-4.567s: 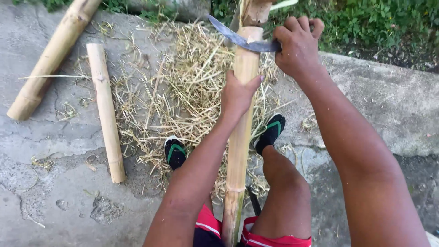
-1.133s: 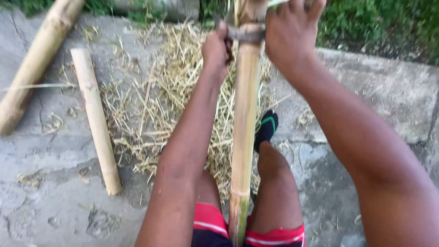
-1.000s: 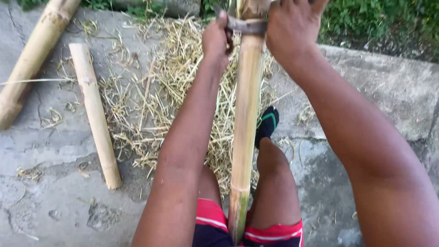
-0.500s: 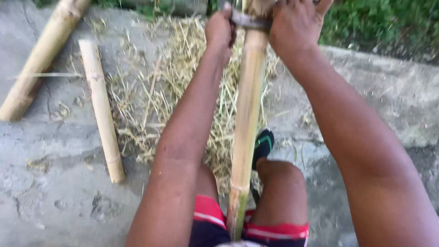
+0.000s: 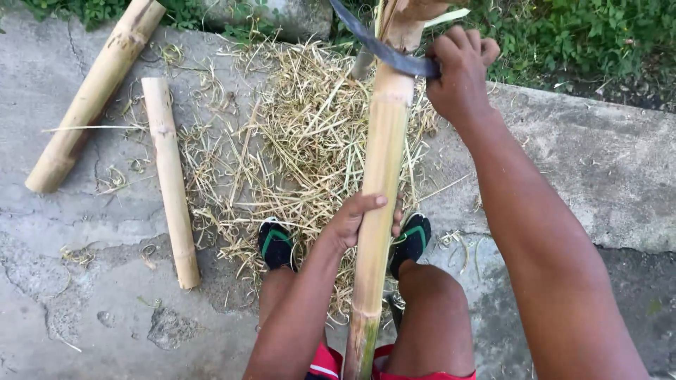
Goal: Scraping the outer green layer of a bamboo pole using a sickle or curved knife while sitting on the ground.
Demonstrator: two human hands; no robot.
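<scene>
Between the person's knees a long bamboo pole (image 5: 380, 190) stands almost upright, its long axis running from the green butt at the lap up and away to a split, frayed top near the grass (image 5: 584, 35), leaning a touch to the right. Half a second ago both hands were crowded at that top end. Now the left hand (image 5: 359, 218) has come down to the pole's middle, fingers wrapped around it just above the sandals (image 5: 276, 243). The right hand (image 5: 458, 77) remains high, fingers closed on the handle of a curved knife (image 5: 384, 49) whose blade crosses the pole just under the frayed tip. That looks like a shift from pressing the blade with both hands to steadying the pole lower down. On the concrete (image 5: 84, 295) lie shavings (image 5: 296, 141), a short pole (image 5: 169, 176) and a thicker pole (image 5: 91, 91), well apart to the left.
</scene>
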